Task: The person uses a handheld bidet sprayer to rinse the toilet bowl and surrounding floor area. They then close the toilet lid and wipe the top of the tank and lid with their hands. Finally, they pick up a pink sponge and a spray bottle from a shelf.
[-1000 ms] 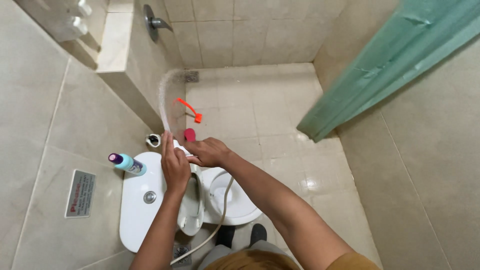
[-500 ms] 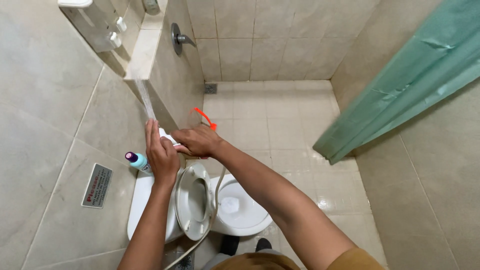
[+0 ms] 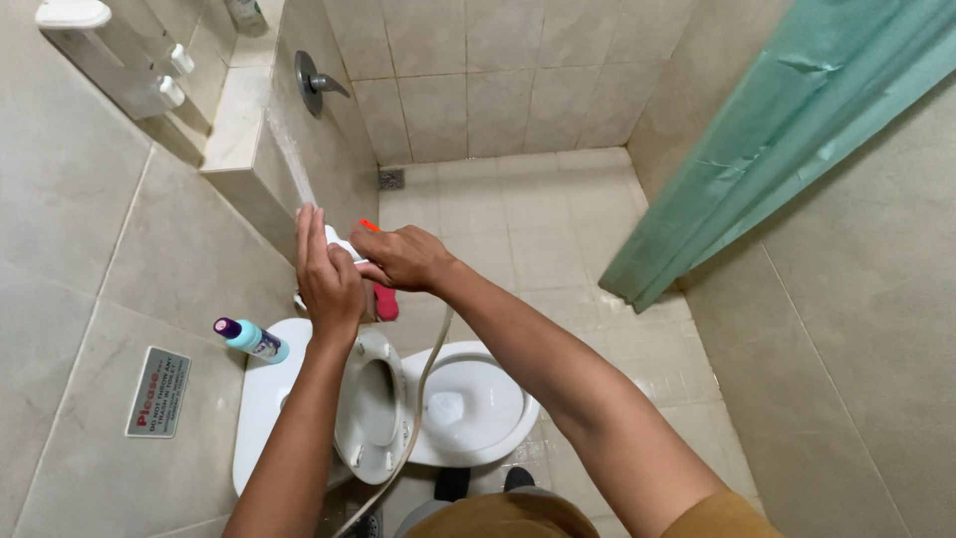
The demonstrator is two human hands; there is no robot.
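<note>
Above the white toilet (image 3: 476, 418), whose seat is standing raised, open tiled floor (image 3: 518, 214) is stretching away to the far wall, a green curtain (image 3: 787, 130) is closing off the right side and a tiled ledge (image 3: 244, 125) is crowding the left; the right hand (image 3: 403, 257) is closing its fingers around a white spray nozzle (image 3: 339, 242), its hose (image 3: 423, 399) trailing down over the bowl; the left hand (image 3: 327, 279), fingers straight and pressed together, is lying flat against the nozzle, beside the right.

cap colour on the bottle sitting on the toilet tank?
Purple cap on a teal bottle; head view.
</note>
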